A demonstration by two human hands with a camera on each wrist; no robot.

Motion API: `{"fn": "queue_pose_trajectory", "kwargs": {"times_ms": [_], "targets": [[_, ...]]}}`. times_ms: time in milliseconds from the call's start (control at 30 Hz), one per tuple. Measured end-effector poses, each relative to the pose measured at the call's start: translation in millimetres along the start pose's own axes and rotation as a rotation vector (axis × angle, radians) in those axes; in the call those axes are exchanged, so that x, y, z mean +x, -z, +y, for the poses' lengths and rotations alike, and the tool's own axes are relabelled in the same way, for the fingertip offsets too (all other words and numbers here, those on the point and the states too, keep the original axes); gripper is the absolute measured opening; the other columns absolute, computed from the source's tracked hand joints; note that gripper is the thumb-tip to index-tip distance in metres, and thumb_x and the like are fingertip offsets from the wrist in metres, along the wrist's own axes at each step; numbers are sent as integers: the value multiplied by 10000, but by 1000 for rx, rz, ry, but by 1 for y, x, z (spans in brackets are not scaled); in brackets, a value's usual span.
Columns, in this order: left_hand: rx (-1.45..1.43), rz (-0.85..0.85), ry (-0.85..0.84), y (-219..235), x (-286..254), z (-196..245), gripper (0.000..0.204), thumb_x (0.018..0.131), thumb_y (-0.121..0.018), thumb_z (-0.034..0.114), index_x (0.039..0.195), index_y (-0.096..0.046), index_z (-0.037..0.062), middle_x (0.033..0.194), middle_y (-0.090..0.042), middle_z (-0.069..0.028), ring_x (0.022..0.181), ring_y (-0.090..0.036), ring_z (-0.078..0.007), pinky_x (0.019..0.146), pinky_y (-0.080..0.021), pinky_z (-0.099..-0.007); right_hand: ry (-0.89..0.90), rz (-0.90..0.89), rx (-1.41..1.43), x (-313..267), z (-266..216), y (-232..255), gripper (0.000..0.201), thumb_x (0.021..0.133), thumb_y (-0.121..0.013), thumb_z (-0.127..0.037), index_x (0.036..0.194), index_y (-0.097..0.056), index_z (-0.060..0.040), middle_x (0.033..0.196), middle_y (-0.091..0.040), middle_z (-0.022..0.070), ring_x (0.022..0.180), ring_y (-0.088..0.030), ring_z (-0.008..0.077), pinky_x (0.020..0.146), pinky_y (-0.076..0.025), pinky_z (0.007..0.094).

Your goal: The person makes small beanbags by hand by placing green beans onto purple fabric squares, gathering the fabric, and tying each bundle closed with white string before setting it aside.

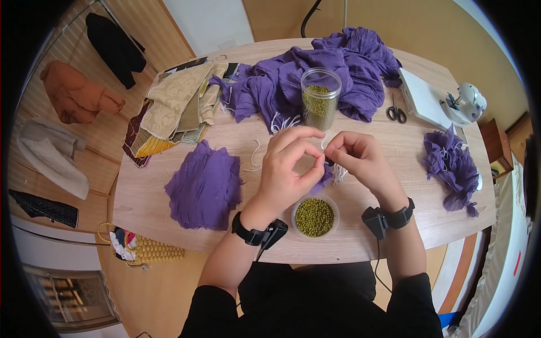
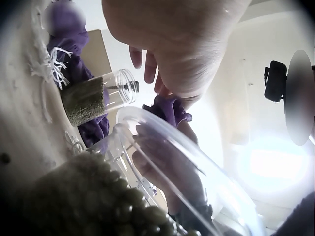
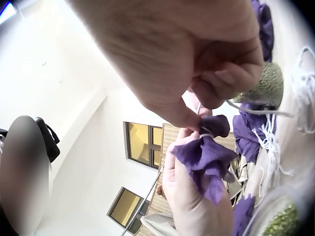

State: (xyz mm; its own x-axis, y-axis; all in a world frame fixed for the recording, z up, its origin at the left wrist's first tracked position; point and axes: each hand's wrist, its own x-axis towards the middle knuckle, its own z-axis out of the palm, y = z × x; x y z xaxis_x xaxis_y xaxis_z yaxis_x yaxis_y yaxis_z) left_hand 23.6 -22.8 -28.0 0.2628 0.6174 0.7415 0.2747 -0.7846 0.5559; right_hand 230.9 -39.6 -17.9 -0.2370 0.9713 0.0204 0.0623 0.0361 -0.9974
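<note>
In the right wrist view, a small bundle of purple cloth [image 3: 209,155] has white string round its neck. My right hand [image 3: 216,64] pinches the string just above it, with a loose end trailing off. Fingers of my left hand [image 3: 189,196] hold the bundle from the other side. Seen from the head, my left hand [image 1: 290,169] and right hand [image 1: 360,160] meet at the fingertips above the table. Below them stands an open tub of green beans [image 1: 314,217]; a clear jar of beans [image 1: 321,101] stands behind them.
Purple cloth [image 1: 360,62] lies heaped at the back, with flat purple pieces [image 1: 204,186] at left and crumpled cloth [image 1: 451,169] at right. Patterned fabrics [image 1: 172,110], black scissors [image 1: 396,114], a small sewing machine [image 1: 468,104] and white strings [image 1: 340,173] are also on the table [image 1: 270,248].
</note>
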Motion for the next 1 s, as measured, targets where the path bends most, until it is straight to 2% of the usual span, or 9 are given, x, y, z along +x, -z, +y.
{"fn": "queue_pose_trajectory", "kwargs": {"times_ms": [67, 200, 267, 400, 467, 600, 667, 867, 1000], "targets": [[-69, -69, 111, 0, -6, -4, 132, 807, -794, 23, 853, -675, 57, 1169, -714, -85, 1103, -670, -310, 977, -505, -419, 43, -12, 15, 2, 7, 1, 107, 1011, -706, -112, 995, -730, -9, 809, -658, -69, 711, -526, -11, 626, -415, 187], [-104, -82, 127, -1, -5, -4, 138, 809, -788, 14, 862, -670, 60, 1169, -713, -89, 1095, -670, -308, 968, -502, -410, 61, 1, -3, 1, 4, -1, 116, 1013, -707, -119, 993, -727, -7, 805, -650, -72, 709, -517, -12, 622, -410, 187], [-11, 35, 1, -1, 1, 3, 145, 815, -783, 7, 869, -659, 60, 1101, -724, -80, 1035, -687, -286, 947, -503, -392, 56, -2, -44, 1, 4, 0, 123, 1017, -709, -125, 991, -724, -6, 810, -649, -72, 713, -514, -13, 623, -408, 187], [-33, -14, -24, -1, 0, -1, 148, 826, -775, 0, 883, -649, 55, 1041, -728, -74, 998, -696, -264, 945, -501, -377, 49, -12, -4, 0, 3, 0, 126, 1016, -712, -128, 986, -720, -6, 816, -651, -70, 718, -517, -14, 626, -411, 188], [-114, -61, 92, -2, -5, -3, 153, 842, -764, -15, 900, -637, 49, 1020, -725, -80, 981, -699, -266, 933, -511, -378, 49, -14, -23, 1, 4, 1, 120, 1016, -707, -119, 1003, -724, -1, 820, -655, -66, 726, -525, -12, 633, -419, 188], [-164, -21, 138, -3, -6, -5, 153, 856, -749, -33, 913, -627, 40, 996, -723, -92, 945, -706, -270, 893, -529, -368, 99, 13, -30, 0, 1, -4, 131, 1014, -711, -114, 1017, -724, 16, 820, -651, -68, 720, -524, -12, 625, -416, 188], [-192, -38, 166, -1, -7, -5, 107, 916, -722, -52, 927, -631, 4, 1040, -713, -96, 959, -678, -170, 901, -526, -321, 126, 81, -19, -2, 1, -9, 118, 993, -735, -99, 1032, -737, 12, 749, -581, -81, 679, -473, -4, 592, -378, 207], [-184, -34, 202, -1, -6, -3, 77, 939, -718, -8, 951, -648, 22, 1002, -719, -59, 925, -656, -133, 845, -489, -290, 178, 202, -291, -7, -11, -17, 108, 947, -769, -74, 1040, -758, -20, 643, -415, -60, 618, -375, 37, 547, -305, 263], [-178, -44, 220, -1, -8, -7, 60, 953, -711, 11, 970, -658, 35, 987, -722, -47, 910, -647, -127, 813, -467, -282, 242, 229, -348, -7, -8, -17, 90, 952, -759, -72, 1025, -751, -19, 637, -425, -48, 613, -375, 41, 544, -305, 265]]}}
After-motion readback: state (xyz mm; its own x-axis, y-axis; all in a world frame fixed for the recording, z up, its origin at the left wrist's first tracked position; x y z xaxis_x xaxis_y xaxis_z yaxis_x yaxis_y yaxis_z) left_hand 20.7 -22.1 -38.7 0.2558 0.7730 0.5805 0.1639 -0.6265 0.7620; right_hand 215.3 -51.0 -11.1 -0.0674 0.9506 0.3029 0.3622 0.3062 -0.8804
